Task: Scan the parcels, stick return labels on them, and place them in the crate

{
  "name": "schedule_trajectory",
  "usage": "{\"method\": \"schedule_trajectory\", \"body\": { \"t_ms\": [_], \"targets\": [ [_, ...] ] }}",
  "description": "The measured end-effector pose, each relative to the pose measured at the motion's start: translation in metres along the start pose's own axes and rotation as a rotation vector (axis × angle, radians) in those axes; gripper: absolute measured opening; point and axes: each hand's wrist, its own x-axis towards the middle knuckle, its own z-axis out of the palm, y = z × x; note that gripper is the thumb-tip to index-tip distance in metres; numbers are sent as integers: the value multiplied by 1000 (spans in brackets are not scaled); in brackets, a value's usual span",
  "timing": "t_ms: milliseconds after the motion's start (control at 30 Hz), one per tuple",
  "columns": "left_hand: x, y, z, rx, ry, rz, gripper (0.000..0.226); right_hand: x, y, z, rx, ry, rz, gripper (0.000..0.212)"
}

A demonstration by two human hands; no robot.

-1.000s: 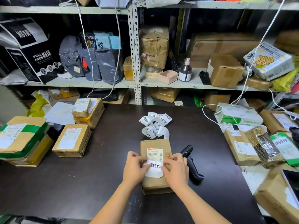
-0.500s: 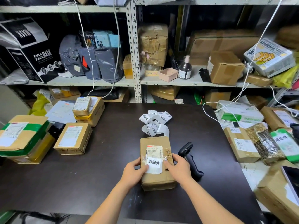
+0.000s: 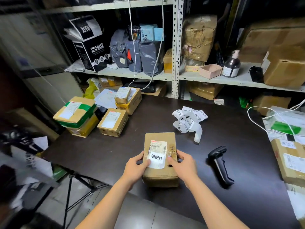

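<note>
The brown cardboard parcel (image 3: 160, 172) lies on the dark surface (image 3: 99, 154), close to its near edge, and both hands are on it. The left hand (image 3: 136, 168) grips the parcel's left side with the thumb lying over the top at the edge of the label. The right hand (image 3: 184, 166) grips the right side, fingers curled round the edge.

The white return label (image 3: 156, 160) with its black characters is stuck on the parcel's top face, just below the printed shipping label (image 3: 158, 147) and overlapping its lower edge. The sticking step for this parcel therefore looks done. The barcode scanner (image 3: 220, 164) lies untended on the surface to the right, apart from the parcel, so scanning is probably done too, though nothing here proves it.

What remains for this parcel is the placing. No crate is in view, so I cannot tell where it stands.

Much of the task looks undone. A curled strip of return labels (image 3: 188, 121) lies beyond the parcel, and a cluster of boxes (image 3: 113, 122) at the far left of the surface shows shipping labels only. More parcels (image 3: 290, 162) crowd the right edge.
</note>
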Motion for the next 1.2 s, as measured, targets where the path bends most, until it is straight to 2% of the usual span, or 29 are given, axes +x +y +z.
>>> {"method": "schedule_trajectory", "body": {
  "t_ms": [233, 467, 667, 833, 1200],
  "targets": [
    [-47, -15, -80, -21, 155, 14, 44, -23, -53, 70, -46, -128, -107, 48],
    [-119, -70, -187, -128, 347, -20, 45, -75, -104, 182, -195, -327, -248, 54],
    [-196, -152, -290, -201, 559, -108, 57, -157, -143, 302, -284, -504, -382, 57],
    [-250, -221, -366, -257, 665, -130, 50, -219, -157, 401, -343, -647, -468, 50],
    [-300, -385, -482, -484, 860, -316, 55, -288, -146, 628, -361, -942, -494, 42]
  ]
}}
